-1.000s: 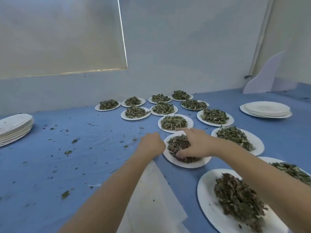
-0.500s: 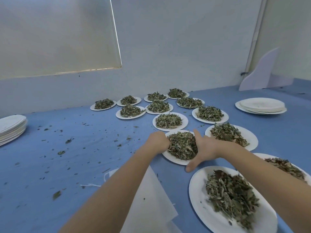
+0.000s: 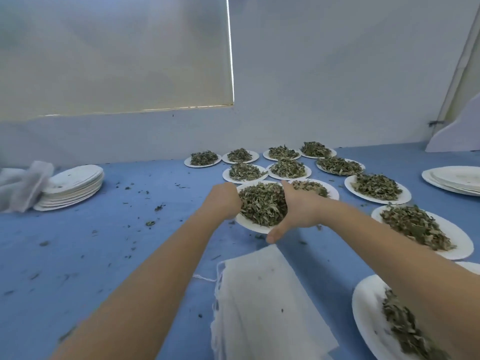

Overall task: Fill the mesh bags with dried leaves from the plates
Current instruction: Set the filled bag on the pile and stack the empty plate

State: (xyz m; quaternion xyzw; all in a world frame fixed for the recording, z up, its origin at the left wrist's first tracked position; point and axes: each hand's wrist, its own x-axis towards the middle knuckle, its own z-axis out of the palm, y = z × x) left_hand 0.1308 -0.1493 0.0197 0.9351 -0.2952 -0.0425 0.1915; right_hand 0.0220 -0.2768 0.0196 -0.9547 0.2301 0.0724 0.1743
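The blue counter [image 3: 78, 255] fills most of my view, speckled with leaf crumbs. Flat on it near me lies a white mesh bag [image 3: 262, 302], its mouth not open that I can see. To the far left sits a stack of bare plates [image 3: 72, 185] with more mesh [image 3: 20, 185] bunched beside it; another stack [image 3: 457, 179] sits far right. Plates heaped with dried leaves spread from the back wall round to my right.

I have one plate [image 3: 255, 226] between my hands, just beyond the bag. My left hand [image 3: 224, 201] is curled at its left rim; I judge it grips the edge, though the fingers are hidden. My right hand [image 3: 298, 206] cups the right side, fingers bent against the leaves [image 3: 262, 203] and thumb hooked along the near rim.

The risks as I see them: the plate looks thin and the heap is tall, so a tilt while lifting could slide leaves onto the counter. The neighbouring plate [image 3: 330, 189] touches or overlaps this one behind my right hand, and dragging could upset it. The bag lies closed, so tipping leaves before opening it would spill them over the mesh.
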